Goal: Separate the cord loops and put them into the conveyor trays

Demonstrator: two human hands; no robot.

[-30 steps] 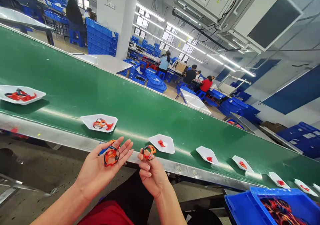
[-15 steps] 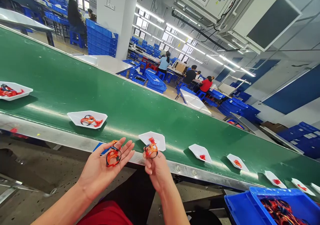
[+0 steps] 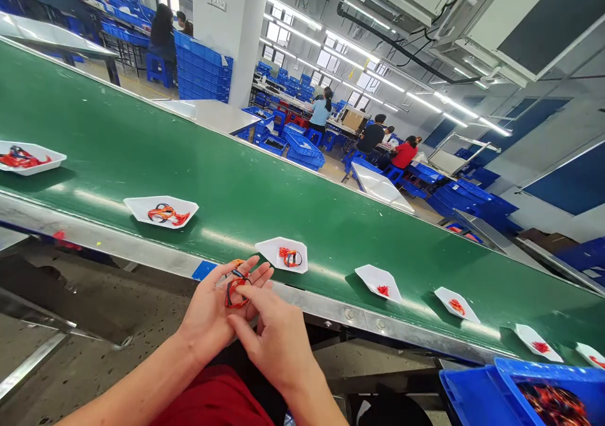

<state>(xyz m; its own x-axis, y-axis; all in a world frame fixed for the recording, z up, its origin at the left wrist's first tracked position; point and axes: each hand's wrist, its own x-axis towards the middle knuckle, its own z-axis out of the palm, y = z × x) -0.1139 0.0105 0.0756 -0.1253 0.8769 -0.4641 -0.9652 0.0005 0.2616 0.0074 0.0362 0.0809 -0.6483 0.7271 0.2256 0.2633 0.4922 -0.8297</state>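
Left hand [image 3: 210, 312], fingers open, cradles an orange-and-black cord loop [image 3: 237, 292]; right hand [image 3: 278, 344] fingertips touch it, grip unclear (a hurried tug could drop it past the conveyor's steel rail [image 3: 142, 242]).

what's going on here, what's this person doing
A person at a green conveyor belt is handling a small bundle of red and black cord with bare hands. The bundle lies in the left hand, and the right hand reaches across to it. Nearby on the belt, a white plate holds similar cord. A blue crate at lower right holds a tangle of the same colours. A co-worker sits further back.
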